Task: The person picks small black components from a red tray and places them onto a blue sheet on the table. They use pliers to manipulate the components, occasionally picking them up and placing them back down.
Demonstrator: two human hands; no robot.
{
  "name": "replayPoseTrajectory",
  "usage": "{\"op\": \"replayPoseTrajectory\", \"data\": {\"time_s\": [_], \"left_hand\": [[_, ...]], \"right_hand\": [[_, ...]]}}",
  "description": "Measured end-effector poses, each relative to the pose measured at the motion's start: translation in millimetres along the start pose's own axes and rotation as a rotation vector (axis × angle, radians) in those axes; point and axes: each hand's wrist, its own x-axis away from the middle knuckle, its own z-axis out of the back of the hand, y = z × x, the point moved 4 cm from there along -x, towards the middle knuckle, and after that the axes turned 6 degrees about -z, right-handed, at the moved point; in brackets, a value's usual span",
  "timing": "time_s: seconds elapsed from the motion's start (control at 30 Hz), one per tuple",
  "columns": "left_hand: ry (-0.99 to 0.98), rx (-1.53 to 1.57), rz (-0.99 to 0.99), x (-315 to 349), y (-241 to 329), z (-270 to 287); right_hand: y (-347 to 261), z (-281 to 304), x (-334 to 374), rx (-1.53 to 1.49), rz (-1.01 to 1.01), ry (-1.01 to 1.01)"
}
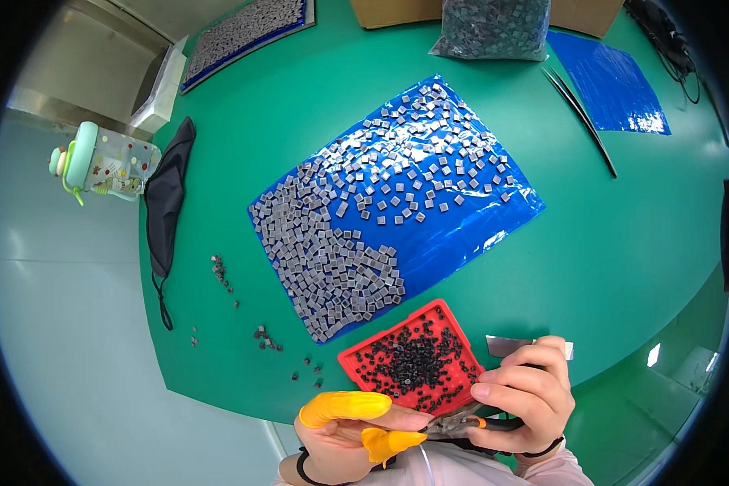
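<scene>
A metal-headed hand tool with an orange-and-black handle (pixel 454 423) is sitting low at the near side of the scene, just beside the near right side of a shallow red plastic tray (pixel 462 337). The right hand (pixel 535 397) is gripping this tool, its fingers curling around the handle. The left hand (pixel 342 436), wearing yellow rubber finger covers (pixel 347 407), is holding its fingertips close together at the tool's tip; whether they are pinching a small piece or the tip itself, one cannot tell.

With a bare fingertip lying so near the metal head, a careless squeeze could be nipping skin, or a poorly held piece could be springing away.

Small black pieces (pixel 417 360) are lying loose in the tray. The right fingers are hovering at or against its right corner, so a bump could be tilting it and spilling them toward the shiny blue sheet (pixel 445 253) beyond, mixing them with the small grey squares (pixel 324 271).

A flat silver strip (pixel 505 346) is lying beside the right knuckles, which could be catching it. Farther left, dark loose bits (pixel 266 338) are resting on the green table (pixel 624 243), where a sweeping forearm could be scattering them.
</scene>
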Motion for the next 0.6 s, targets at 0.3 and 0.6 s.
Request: {"op": "replayPoseTrajectory", "data": {"time_s": [0.3, 0.6], "left_hand": [[-0.03, 0.128, -0.068, 0, -8, -1], [-0.29, -0.266, -0.269, -22, 12, -15]], "right_hand": [[0, -1, -2, -0.022, -0.027, 0.0], [1, 2, 6, 0.01, -0.019, 0.05]]}}
